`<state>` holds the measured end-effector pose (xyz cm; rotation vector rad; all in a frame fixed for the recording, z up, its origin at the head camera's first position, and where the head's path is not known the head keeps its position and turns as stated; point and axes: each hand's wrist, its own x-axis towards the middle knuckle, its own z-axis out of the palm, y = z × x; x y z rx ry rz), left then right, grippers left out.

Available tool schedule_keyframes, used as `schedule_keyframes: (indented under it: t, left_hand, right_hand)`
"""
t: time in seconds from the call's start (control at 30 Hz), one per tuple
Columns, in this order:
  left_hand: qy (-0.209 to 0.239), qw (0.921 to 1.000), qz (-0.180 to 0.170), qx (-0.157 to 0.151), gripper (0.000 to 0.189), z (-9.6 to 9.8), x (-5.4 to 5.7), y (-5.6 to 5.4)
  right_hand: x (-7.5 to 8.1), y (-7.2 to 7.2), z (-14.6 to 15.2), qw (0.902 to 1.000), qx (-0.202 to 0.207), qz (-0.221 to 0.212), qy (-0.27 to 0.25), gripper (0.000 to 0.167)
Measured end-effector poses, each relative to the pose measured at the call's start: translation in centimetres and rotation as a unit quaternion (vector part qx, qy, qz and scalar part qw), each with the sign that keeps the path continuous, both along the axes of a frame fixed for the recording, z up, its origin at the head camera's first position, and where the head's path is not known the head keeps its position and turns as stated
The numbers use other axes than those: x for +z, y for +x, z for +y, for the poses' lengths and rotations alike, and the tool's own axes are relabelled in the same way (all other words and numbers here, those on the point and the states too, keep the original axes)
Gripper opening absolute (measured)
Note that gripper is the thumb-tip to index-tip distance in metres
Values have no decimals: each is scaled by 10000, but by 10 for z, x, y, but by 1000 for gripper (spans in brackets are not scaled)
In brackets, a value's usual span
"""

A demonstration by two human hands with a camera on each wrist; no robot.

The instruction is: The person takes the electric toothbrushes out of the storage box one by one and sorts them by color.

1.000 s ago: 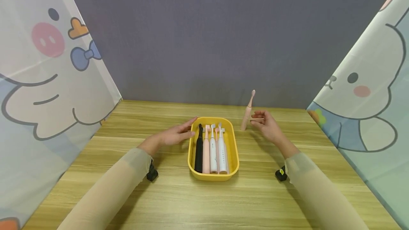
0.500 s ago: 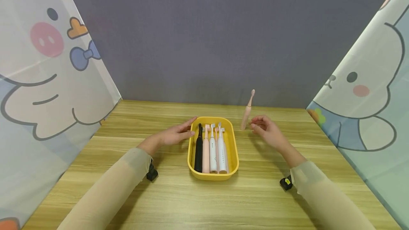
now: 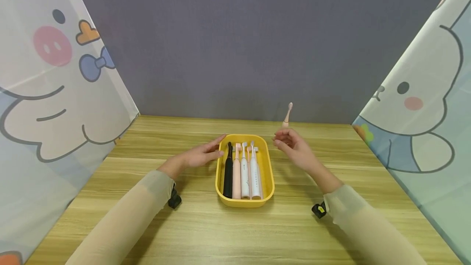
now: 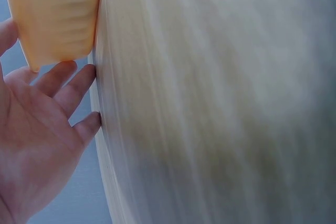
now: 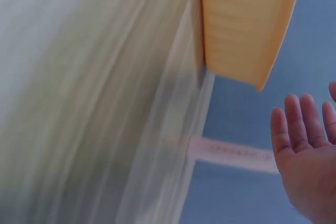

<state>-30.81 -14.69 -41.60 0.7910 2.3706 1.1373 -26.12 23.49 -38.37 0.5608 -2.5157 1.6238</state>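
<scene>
A pink electric toothbrush [image 3: 288,117] stands upright on the table at the back right, its handle mostly hidden behind my right hand [image 3: 295,150] in the head view. The right wrist view shows that handle [image 5: 231,153] beyond the palm. My right hand hovers beside the yellow basket [image 3: 244,204] with relaxed fingers, holding nothing. At the basket's left far corner, my left hand [image 3: 196,156] touches the wall with extended fingers. Inside the basket, side by side, lie a black toothbrush [image 3: 228,177], a pink toothbrush [image 3: 236,179] and several others in white and pink.
The wood-grain table [image 3: 184,232] reaches back to a grey wall [image 3: 239,44]. Cartoon-printed panels stand on the left [image 3: 66,105] and right [image 3: 423,109]. A small black device [image 3: 174,198] is worn on each wrist.
My right hand drew back slightly from the standing pink toothbrush, then moved left in front of it towards the basket. My left hand and the basket have stayed in place.
</scene>
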Motion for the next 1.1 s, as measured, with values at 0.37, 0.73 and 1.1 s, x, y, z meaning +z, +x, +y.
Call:
schedule_keyframes:
  t: [0.37, 0.73, 1.1]
  left_hand:
    - [-44, 10000, -29, 36, 79, -1, 0, 0]
    - [75, 10000, -57, -15, 80, 2, -1, -3]
    - [26, 10000, -17, -37, 80, -1, -2, -3]
  right_hand:
    - [-2, -11, -51, 9983, 553, 128, 107, 33]
    - [-6, -18, -83, 9965, 731, 26, 395, 35]
    - [-19, -19, -93, 9888, 675, 129, 1324, 30]
